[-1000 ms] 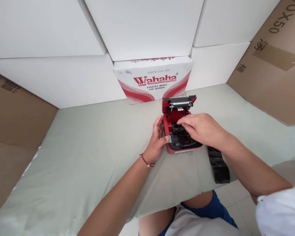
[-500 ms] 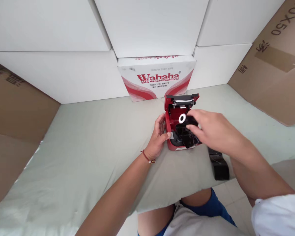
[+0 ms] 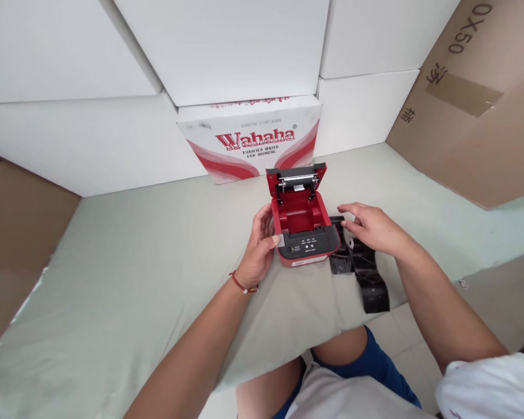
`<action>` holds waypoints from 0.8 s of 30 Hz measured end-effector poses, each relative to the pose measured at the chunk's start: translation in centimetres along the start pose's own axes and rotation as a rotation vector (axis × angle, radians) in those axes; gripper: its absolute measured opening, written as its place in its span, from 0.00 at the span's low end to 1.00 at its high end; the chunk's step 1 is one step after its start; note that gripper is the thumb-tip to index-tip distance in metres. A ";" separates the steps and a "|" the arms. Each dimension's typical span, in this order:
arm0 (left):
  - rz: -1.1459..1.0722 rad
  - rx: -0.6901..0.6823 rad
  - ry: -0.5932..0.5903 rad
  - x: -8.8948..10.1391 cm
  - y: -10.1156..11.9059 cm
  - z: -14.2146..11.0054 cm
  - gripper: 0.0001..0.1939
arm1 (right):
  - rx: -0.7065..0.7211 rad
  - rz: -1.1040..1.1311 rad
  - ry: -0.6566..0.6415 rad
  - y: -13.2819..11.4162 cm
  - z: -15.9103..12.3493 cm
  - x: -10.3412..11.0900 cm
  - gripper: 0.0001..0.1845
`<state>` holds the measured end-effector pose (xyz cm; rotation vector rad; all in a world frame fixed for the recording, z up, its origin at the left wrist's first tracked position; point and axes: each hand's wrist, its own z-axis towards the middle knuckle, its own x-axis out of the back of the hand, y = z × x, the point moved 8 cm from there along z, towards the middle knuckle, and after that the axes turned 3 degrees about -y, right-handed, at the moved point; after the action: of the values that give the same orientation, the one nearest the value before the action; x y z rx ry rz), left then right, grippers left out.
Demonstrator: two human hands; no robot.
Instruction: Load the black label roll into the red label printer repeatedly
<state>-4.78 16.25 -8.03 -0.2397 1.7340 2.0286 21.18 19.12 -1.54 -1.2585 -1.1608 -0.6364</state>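
Note:
A small red printer [image 3: 303, 224] with a dark front panel stands open on the pale green cloth [image 3: 157, 279], its lid tipped back and its red paper well bare. My left hand [image 3: 258, 247] grips the printer's left side, fingers curled round it. My right hand [image 3: 369, 227] rests just right of the printer on a black roll [image 3: 344, 238] with a white core, fingers stretched over it. A black strip [image 3: 371, 285] trails from the roll toward the table's front edge.
A white and red Wahaha carton [image 3: 253, 139] stands right behind the printer. White boxes [image 3: 227, 46] are stacked along the back. Brown cardboard boxes [image 3: 475, 105] flank both sides. My knees and blue shorts [image 3: 375, 372] show below the cloth's front edge.
My right hand lifted the black roll out of the printer's well and set it down on the cloth to the right. The left hand stayed on the printer.

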 end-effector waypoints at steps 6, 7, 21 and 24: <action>0.005 0.006 -0.003 0.1 -0.1 0.0 0.37 | -0.020 -0.127 -0.089 3.5 -4.0 -0.1 0.20; 0.004 0.009 -0.003 0.0 0.0 0.0 0.37 | 0.007 -0.122 -0.123 3.9 -4.5 -0.4 0.19; -0.026 0.010 -0.026 -0.3 0.0 0.1 0.36 | 0.229 0.065 -0.238 -2.0 -6.4 6.7 0.18; -0.025 -0.001 -0.025 -0.2 0.0 0.1 0.36 | 0.301 0.046 -0.075 -6.5 -4.9 9.1 0.17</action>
<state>-4.56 16.27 -7.94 -0.2347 1.7066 2.0062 20.07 14.80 9.78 -1.0551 -1.2347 -0.3664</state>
